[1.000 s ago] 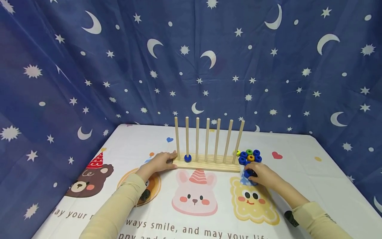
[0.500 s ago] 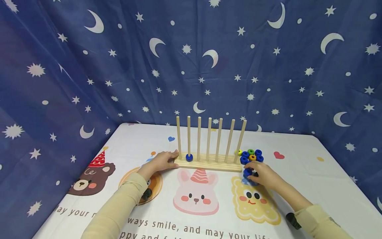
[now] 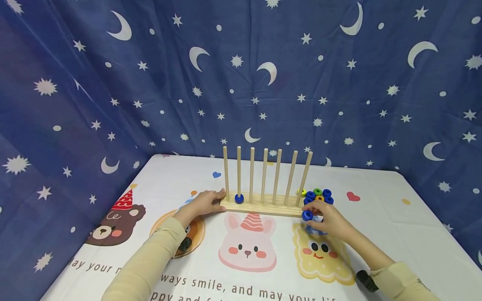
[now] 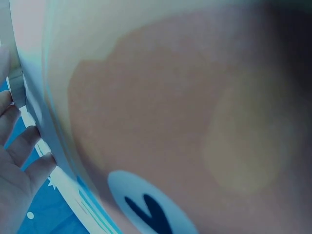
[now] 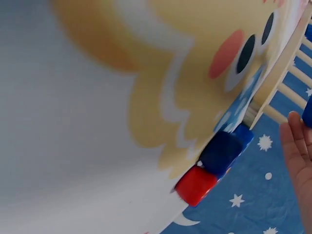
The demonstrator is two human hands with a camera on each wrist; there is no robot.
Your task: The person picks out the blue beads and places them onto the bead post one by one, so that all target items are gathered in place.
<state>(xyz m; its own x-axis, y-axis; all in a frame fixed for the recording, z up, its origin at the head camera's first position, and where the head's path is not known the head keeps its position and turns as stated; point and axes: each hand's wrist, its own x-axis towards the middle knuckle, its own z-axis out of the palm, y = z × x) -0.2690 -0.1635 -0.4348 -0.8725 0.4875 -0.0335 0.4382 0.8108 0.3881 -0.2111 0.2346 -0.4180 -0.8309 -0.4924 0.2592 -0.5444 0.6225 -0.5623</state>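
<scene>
A wooden peg rack [image 3: 263, 205] with a row of upright pegs stands on the table. One blue bead [image 3: 239, 199] sits at the foot of its second peg from the left. My left hand [image 3: 205, 203] holds the rack's left end between thumb and fingers; the left wrist view shows fingertips at the wood. Between thumb and fingers of my right hand [image 3: 329, 218] is another blue bead [image 3: 307, 215], just off the front right corner of the base. Behind that hand lies a cluster of blue, green, yellow and orange beads, partly hidden; a red bead [image 5: 196, 185] shows in the right wrist view.
A white tablecloth [image 3: 180, 171] printed with cartoon animals and lettering covers the table. Behind it hangs a dark blue curtain [image 3: 226, 83] with moons and stars. A yellow bead [image 3: 302, 192] lies close behind the rack's right end.
My right hand has shifted slightly left with the blue bead, away from the cluster and closer to the rack's right end. The left hand keeps its place on the rack.
</scene>
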